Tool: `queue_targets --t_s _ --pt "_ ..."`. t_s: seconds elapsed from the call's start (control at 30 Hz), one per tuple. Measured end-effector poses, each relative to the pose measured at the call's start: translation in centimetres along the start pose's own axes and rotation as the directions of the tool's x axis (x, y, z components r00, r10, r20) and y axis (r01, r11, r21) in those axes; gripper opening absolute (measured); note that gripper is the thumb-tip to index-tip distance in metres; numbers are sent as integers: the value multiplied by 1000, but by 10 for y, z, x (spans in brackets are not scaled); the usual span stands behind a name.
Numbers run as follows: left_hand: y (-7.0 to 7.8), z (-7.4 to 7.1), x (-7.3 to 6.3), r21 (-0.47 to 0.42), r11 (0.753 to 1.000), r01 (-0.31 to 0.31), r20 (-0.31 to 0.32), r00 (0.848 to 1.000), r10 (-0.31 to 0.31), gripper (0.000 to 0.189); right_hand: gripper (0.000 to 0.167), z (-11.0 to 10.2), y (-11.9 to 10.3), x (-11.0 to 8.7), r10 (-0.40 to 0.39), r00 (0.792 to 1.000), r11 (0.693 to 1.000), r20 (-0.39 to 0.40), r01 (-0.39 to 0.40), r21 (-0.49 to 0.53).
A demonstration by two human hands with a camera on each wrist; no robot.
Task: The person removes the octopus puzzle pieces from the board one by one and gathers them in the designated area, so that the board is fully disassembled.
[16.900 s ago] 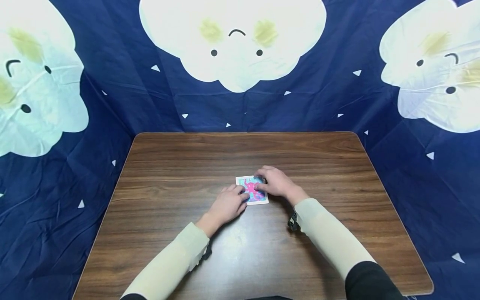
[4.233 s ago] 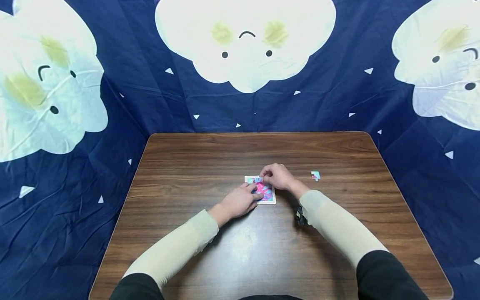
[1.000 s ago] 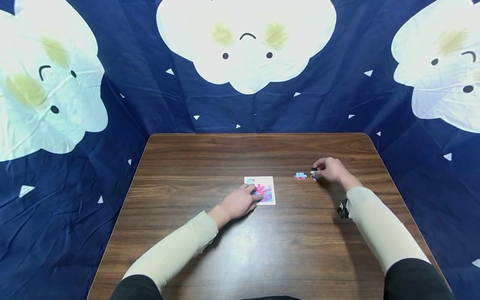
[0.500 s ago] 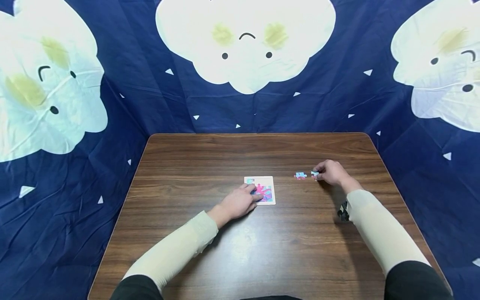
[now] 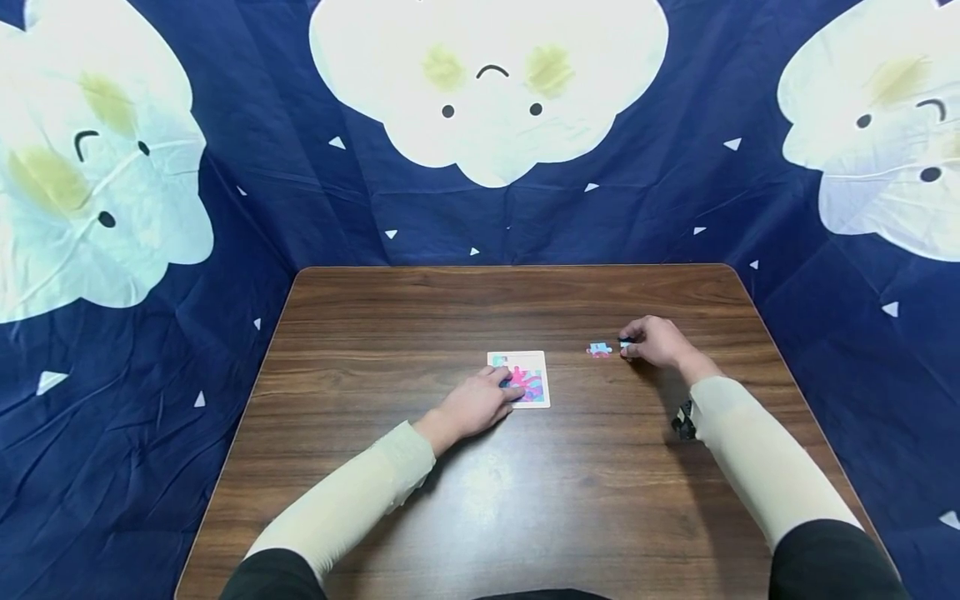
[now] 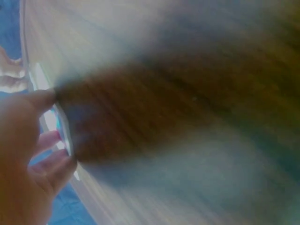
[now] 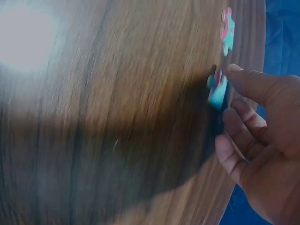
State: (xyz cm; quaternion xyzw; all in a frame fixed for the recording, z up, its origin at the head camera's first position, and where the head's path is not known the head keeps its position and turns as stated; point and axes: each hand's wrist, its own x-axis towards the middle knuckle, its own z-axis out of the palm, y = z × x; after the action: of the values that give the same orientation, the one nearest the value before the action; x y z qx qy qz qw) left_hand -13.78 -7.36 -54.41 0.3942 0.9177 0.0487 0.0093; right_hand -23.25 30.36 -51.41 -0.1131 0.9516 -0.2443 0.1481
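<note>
A small square jigsaw puzzle (image 5: 532, 385) in a white frame lies mid-table, its pink, blue and purple picture partly covered. My left hand (image 5: 472, 404) rests on its left side with fingers stretched over the picture. White backing shows along much of the puzzle's upper part. To the right, my right hand (image 5: 660, 342) pinches a blue puzzle piece (image 7: 218, 89) between thumb and fingertips, low over the table. In the right wrist view that piece is turquoise with a pink patch. Just left of it lies a second puzzle piece (image 5: 599, 350), blue and pink.
Everything lies on a brown wood-grain table (image 5: 390, 333) with rounded corners. A dark blue cloth (image 5: 240, 225) printed with white clouds hangs behind it and at both sides. A black device (image 5: 684, 421) is strapped under the right wrist.
Earlier both hands were on a full puzzle; since then two upper pieces have come out to the right. My right hand left the frame and now grips one, shifting it slightly; the left stays.
</note>
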Motion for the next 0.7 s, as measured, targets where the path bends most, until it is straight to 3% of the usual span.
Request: queue_targets --t_s 0.33,0.7 --pt "2 2 -1 31 999 -23 -67 997 25 30 25 18 -43 13 -164 986 986 -34 165 24" --pt "6 3 0 24 999 26 -47 999 -25 24 24 47 -98 29 -250 968 968 20 249 41"
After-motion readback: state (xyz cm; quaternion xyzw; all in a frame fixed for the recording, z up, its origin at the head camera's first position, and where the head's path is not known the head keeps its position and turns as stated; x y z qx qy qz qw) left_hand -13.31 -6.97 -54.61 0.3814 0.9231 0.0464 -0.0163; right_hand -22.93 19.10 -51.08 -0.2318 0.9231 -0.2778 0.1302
